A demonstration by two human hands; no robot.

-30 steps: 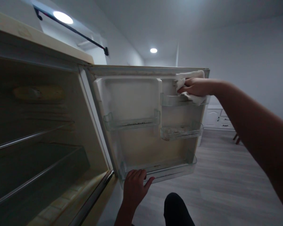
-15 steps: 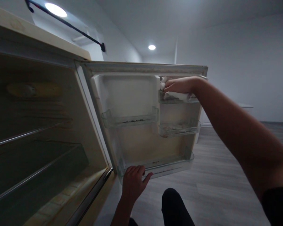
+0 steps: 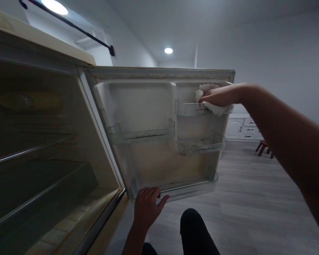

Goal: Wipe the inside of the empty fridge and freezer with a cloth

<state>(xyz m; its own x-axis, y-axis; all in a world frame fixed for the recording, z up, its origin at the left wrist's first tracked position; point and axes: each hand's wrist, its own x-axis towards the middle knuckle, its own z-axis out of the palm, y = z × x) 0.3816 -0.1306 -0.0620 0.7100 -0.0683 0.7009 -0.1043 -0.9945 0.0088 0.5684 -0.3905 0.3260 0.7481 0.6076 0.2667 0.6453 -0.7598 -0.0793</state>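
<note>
My right hand (image 3: 220,96) is closed on a crumpled white cloth (image 3: 215,108). It presses the cloth into the upper right clear bin (image 3: 187,109) of the open fridge door (image 3: 143,106); part of the cloth hangs over the bin's front. My left hand (image 3: 149,205) grips the front rim of the long bottom door bin (image 3: 191,191) near its left end, fingers over the edge and thumb outside. Brownish specks lie in the middle right bin (image 3: 199,145). Another clear bin (image 3: 143,134) sits on the door's left half.
The fridge interior (image 3: 42,141) with glass shelves and yellowed walls opens on the left. My knee (image 3: 194,223) is below the door. Behind it are grey flooring (image 3: 244,198), a white cabinet (image 3: 235,128) and a small red-brown stool (image 3: 263,147).
My right hand and the cloth have moved right along the upper right bin, uncovering its left end. My left hand keeps its hold on the bottom bin. The view has shifted slightly.
</note>
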